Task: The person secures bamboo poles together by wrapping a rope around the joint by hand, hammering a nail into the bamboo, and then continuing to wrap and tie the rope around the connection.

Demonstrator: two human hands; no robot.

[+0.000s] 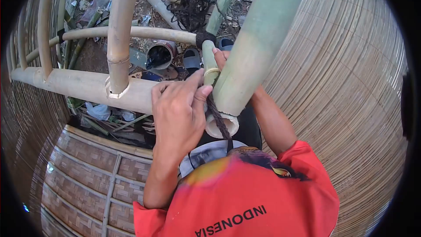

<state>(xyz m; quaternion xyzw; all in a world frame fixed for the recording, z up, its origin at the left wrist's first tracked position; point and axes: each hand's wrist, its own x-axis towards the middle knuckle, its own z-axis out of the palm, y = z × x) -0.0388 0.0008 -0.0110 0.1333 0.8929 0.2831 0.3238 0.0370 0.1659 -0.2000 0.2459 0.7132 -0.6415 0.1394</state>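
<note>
My left hand (177,107) lies over the end of a thick horizontal bamboo beam (79,85), fingers bent and thumb pressed in at the joint. Under that thumb runs a dark braided rope (218,116), which trails down past the beam's open end toward my lap. A thinner green bamboo pole (208,55) rises from the joint beside my fingertips. Close by on the right leans a thick green bamboo post (258,39). My right hand (222,58) reaches around behind this post. Its thumb tip shows by the thin pole; most of its fingers are hidden, apparently closed.
An upright bamboo post (118,30) is set into the beam on the left. A curved bamboo rail (162,34) crosses behind. Tangled black cord (193,4), a bucket (161,55) and sandals (191,59) lie beyond. A slatted screen (333,74) curves at right; a woven panel (87,166) lies lower left.
</note>
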